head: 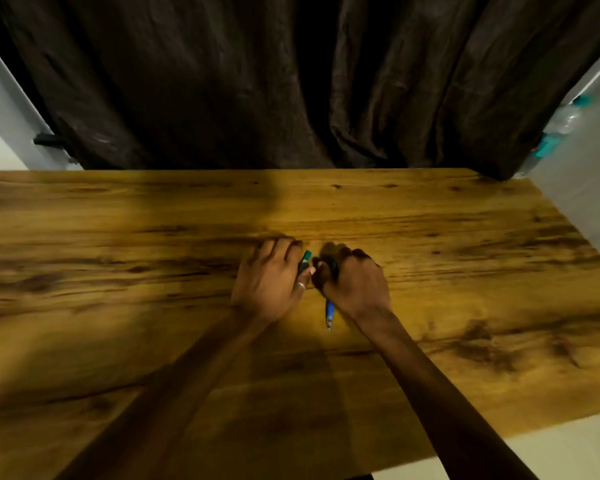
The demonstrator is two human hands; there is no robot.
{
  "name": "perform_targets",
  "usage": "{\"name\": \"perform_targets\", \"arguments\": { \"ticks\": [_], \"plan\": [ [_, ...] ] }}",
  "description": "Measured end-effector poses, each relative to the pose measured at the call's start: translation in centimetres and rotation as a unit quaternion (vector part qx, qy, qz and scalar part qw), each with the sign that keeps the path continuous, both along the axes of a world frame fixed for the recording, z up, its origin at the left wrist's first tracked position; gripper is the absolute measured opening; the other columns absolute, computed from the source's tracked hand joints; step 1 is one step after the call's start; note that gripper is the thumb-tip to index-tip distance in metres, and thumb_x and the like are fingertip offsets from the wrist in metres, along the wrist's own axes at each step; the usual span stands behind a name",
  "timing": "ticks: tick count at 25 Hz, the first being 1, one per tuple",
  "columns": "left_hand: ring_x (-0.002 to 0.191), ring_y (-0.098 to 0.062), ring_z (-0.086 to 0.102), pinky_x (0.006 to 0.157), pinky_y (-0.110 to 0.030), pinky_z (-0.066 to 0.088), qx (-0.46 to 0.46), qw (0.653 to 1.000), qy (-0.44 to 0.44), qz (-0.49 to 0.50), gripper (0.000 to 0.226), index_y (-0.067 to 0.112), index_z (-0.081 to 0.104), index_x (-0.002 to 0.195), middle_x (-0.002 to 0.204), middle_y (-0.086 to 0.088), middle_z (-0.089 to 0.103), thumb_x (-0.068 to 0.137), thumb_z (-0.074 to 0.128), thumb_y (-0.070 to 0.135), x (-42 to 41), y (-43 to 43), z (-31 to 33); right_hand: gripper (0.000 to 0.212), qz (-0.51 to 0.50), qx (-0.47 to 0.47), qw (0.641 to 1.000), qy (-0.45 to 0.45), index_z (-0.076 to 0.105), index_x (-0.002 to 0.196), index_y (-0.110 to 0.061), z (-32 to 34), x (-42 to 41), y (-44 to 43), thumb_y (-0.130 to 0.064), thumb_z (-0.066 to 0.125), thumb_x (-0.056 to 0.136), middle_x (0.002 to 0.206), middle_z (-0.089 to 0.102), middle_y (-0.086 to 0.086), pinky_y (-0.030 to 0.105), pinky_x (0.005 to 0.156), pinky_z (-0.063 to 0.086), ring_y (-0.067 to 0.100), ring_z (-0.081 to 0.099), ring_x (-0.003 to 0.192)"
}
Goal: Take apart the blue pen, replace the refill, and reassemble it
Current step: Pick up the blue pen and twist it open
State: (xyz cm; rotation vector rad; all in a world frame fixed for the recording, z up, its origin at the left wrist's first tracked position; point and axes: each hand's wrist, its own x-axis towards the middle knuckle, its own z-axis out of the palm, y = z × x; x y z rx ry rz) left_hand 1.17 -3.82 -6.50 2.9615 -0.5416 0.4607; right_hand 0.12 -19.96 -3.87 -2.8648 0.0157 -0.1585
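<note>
Right hand (352,284) grips blue pen (329,311); left hand (269,282) clasps teal-tipped piece (305,259); no writing legible.

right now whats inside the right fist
The closed right hand grips a blue plastic pen; its tipped end pokes out below, toward the person. The upper barrel is covered by the fingers, so whether it is unscrewed cannot be seen.

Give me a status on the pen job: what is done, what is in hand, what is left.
Done: nothing clearly; no loose refill or separated part shows on the wooden table. In hand: the right hand is closed around the blue pen, its tip pointing toward the person, while the left hand grips a teal-ended piece; whether that belongs to the pen I cannot tell. Left: apparently the refill swap and reassembly.
</note>
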Motion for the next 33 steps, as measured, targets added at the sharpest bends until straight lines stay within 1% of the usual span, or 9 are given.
{"name": "perform_targets", "arguments": {
  "ticks": [4, 9, 11, 14, 16, 19, 23, 27, 33],
  "plan": [
    [0.092, -0.031, 0.068, 0.069, -0.039, 0.051, -0.074, 0.994, -0.081, -0.015, 0.028, 0.017, 0.071, 0.107, 0.100, -0.004, 0.073, 0.087, 0.066, 0.036, -0.8, -1.5, -2.2, 0.020, 0.050, 0.027, 0.996, -0.069, 0.068, 0.091, -0.010, -1.9, 0.4, -0.8, -0.028, 0.065, 0.086, 0.088, 0.069, 0.017, 0.031, 0.062, 0.037, 0.039, 0.066, 0.082],
    [0.088, -0.032, 0.070, 0.066, -0.037, 0.055, -0.149, 0.983, -0.106, -0.025, 0.025, 0.019, 0.071, 0.107, 0.102, -0.005, 0.074, 0.085, 0.063, 0.027, -0.9, -2.6, -2.2, 0.022, 0.059, 0.014, 0.995, -0.079, 0.064, 0.074, -0.013, -2.3, 2.0, -1.4, -0.034, 0.060, 0.081, 0.077, 0.072, 0.010, 0.033, 0.057, 0.046, 0.034, 0.067, 0.072],
    [0.095, -0.027, 0.070, 0.075, -0.034, 0.055, -0.278, 0.958, -0.066, -0.028, 0.026, 0.019, 0.069, 0.114, 0.110, -0.003, 0.073, 0.090, 0.061, 0.024, -0.8, -3.1, -2.0, 0.022, 0.030, 0.164, 0.983, -0.078, 0.070, 0.079, -0.014, -2.0, 2.6, -1.6, -0.034, 0.062, 0.083, 0.075, 0.072, 0.011, 0.041, 0.062, 0.057, 0.032, 0.070, 0.071],
    [0.104, -0.007, 0.063, 0.085, -0.013, 0.049, -0.423, 0.906, 0.011, -0.006, 0.034, 0.020, 0.063, 0.129, 0.116, 0.010, 0.066, 0.096, 0.062, 0.028, -0.8, -3.3, -2.0, 0.014, -0.010, 0.555, 0.832, -0.023, 0.067, 0.089, -0.002, -1.4, 2.7, -1.2, -0.014, 0.062, 0.091, 0.076, 0.069, 0.017, 0.045, 0.063, 0.064, 0.036, 0.069, 0.072],
    [0.096, 0.005, 0.063, 0.083, -0.012, 0.052, -0.457, 0.889, 0.006, -0.002, 0.035, 0.019, 0.065, 0.128, 0.110, 0.012, 0.068, 0.097, 0.062, 0.035, -1.2, -3.3, -2.2, 0.007, -0.001, 0.656, 0.754, -0.015, 0.062, 0.087, -0.003, -1.3, 2.6, -0.9, -0.004, 0.058, 0.092, 0.065, 0.061, 0.014, 0.029, 0.049, 0.058, 0.034, 0.062, 0.068],
    [0.076, 0.018, 0.063, 0.065, -0.002, 0.045, -0.484, 0.874, -0.028, -0.036, 0.024, 0.023, 0.077, 0.107, 0.081, 0.022, 0.070, 0.094, 0.065, 0.039, -1.8, -2.6, -3.0, 0.010, 0.030, 0.705, 0.708, -0.021, 0.058, 0.082, -0.006, -1.7, 2.0, -0.2, 0.002, 0.056, 0.088, 0.054, 0.053, 0.005, 0.024, 0.048, 0.050, 0.020, 0.057, 0.052],
    [0.066, -0.007, 0.068, 0.063, -0.029, 0.057, -0.563, 0.813, 0.114, -0.099, 0.015, 0.022, 0.078, 0.096, 0.077, -0.003, 0.076, 0.095, 0.068, 0.032, -1.6, -2.8, -3.1, 0.012, 0.079, 0.671, 0.734, -0.069, 0.062, 0.087, -0.004, -1.3, 0.4, 0.2, 0.004, 0.055, 0.088, 0.046, 0.060, 0.000, 0.019, 0.043, 0.049, 0.010, 0.058, 0.042],
    [0.055, -0.005, 0.059, 0.051, -0.021, 0.055, -0.625, 0.761, 0.149, -0.088, 0.020, 0.018, 0.077, 0.090, 0.067, 0.005, 0.068, 0.097, 0.066, 0.032, -2.0, -2.8, -2.3, 0.011, 0.103, 0.660, 0.742, -0.058, 0.067, 0.095, -0.002, -1.0, -0.1, -0.2, 0.002, 0.058, 0.091, 0.068, 0.068, 0.008, 0.019, 0.051, 0.052, 0.012, 0.065, 0.057],
    [0.045, -0.006, 0.053, 0.041, -0.019, 0.043, -0.620, 0.752, 0.191, -0.118, 0.026, 0.007, 0.075, 0.100, 0.056, 0.005, 0.064, 0.101, 0.059, 0.028, -2.2, -2.4, -2.0, 0.011, 0.147, 0.674, 0.722, -0.054, 0.070, 0.097, -0.002, -1.5, 1.5, -1.9, 0.004, 0.063, 0.090, 0.074, 0.073, 0.007, 0.021, 0.060, 0.056, 0.014, 0.067, 0.064]
  ]
}}
